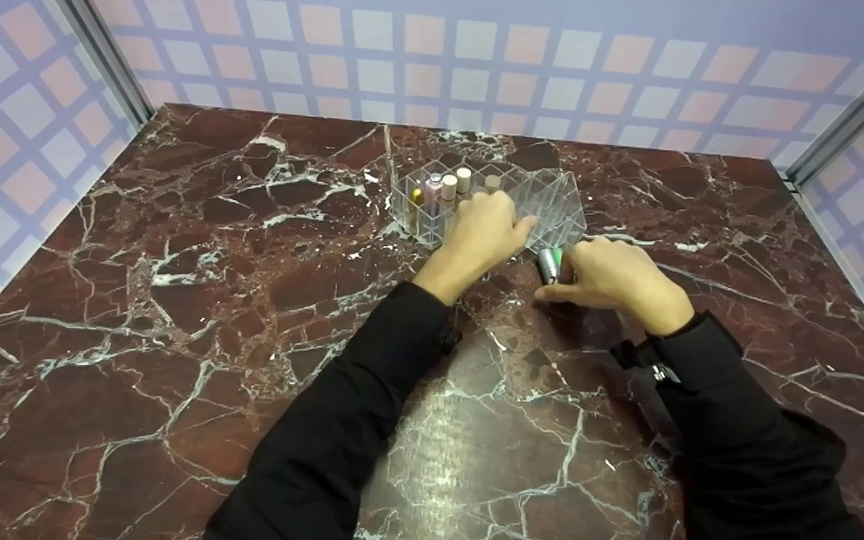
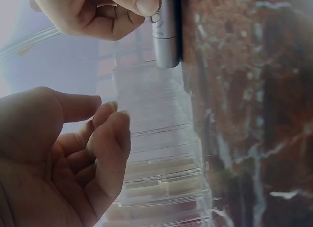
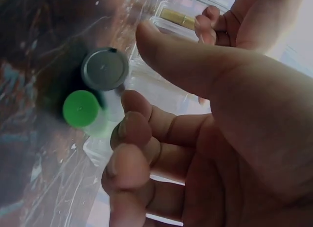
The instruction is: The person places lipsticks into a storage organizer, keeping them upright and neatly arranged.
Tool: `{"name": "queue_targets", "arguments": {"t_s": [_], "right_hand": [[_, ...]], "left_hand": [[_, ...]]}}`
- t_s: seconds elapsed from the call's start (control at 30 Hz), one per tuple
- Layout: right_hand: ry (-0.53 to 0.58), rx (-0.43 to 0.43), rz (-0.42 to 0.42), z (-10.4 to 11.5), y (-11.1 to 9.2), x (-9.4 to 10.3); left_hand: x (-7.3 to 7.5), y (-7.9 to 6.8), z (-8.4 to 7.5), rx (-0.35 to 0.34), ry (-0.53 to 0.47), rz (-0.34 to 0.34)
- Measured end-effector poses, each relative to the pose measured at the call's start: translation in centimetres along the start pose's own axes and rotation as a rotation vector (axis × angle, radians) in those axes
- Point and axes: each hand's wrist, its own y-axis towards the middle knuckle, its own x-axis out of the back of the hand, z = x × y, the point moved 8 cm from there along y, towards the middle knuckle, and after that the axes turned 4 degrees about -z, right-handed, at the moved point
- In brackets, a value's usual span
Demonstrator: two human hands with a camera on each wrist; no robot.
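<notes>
My left hand (image 1: 481,229) hovers at the front of a clear plastic organizer (image 1: 563,199) with diamond-shaped compartments. Its fingers curl loosely, and the left wrist view shows nothing between thumb and fingertips. My right hand (image 1: 612,274) is beside a silver cylinder (image 2: 166,46) with a small round button, near the organizer's front right corner. In the right wrist view, thumb and fingers stand apart, close to the cylinder's grey end (image 3: 104,69). Against the cylinder stands a green-capped tube (image 3: 80,109). Whether the right fingertips touch the cylinder is unclear.
In the organizer's left part stand a gold tube (image 1: 415,198), a pink bottle (image 1: 433,184) and several pale-capped tubes (image 1: 463,178). Dark red marbled tabletop (image 1: 177,337) surrounds it. A checkered panel (image 1: 477,67) rises behind, with further panels at both sides.
</notes>
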Motion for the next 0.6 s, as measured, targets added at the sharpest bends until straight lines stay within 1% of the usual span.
{"name": "queue_targets", "arguments": {"t_s": [0.1, 0.23, 0.4, 0.6], "right_hand": [[-0.001, 0.004, 0.021, -0.2, 0.0, -0.3], [0.037, -0.011, 0.07, -0.4, 0.2, -1.1], [0.082, -0.01, 0.108, -0.4, 0.3, -1.7], [0.141, -0.014, 0.151, -0.3, 0.3, -2.0]], "left_hand": [[-0.7, 0.1, 0.4, 0.025, -0.029, 0.047], [-1.4, 0.0, 0.9, 0.055, -0.035, 0.098], [-1.9, 0.0, 1.2, 0.066, -0.006, 0.129], [-2.7, -0.3, 1.7, 0.087, 0.02, 0.193]]}}
